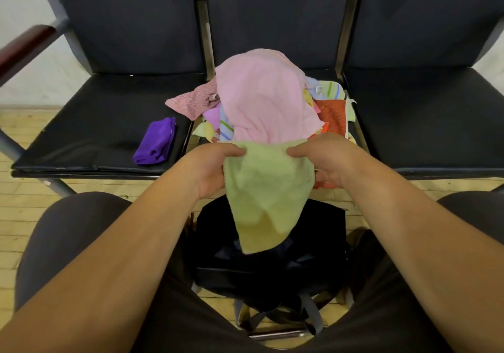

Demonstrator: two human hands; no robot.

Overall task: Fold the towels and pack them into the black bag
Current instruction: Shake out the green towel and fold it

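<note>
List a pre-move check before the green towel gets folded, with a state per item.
1. Left hand pinches the top edge of the green towel: ok.
2. Right hand pinches the same edge: ok.
3. Towel hangs flat for folding: not ok, it is creased and its lower edge is uneven.
4. Black bag sits directly under the towel: ok.
5. Bag mouth is open: cannot tell, too dark.
6. Pile is finished: not ok, the pink towel tops an unfolded heap.
</note>
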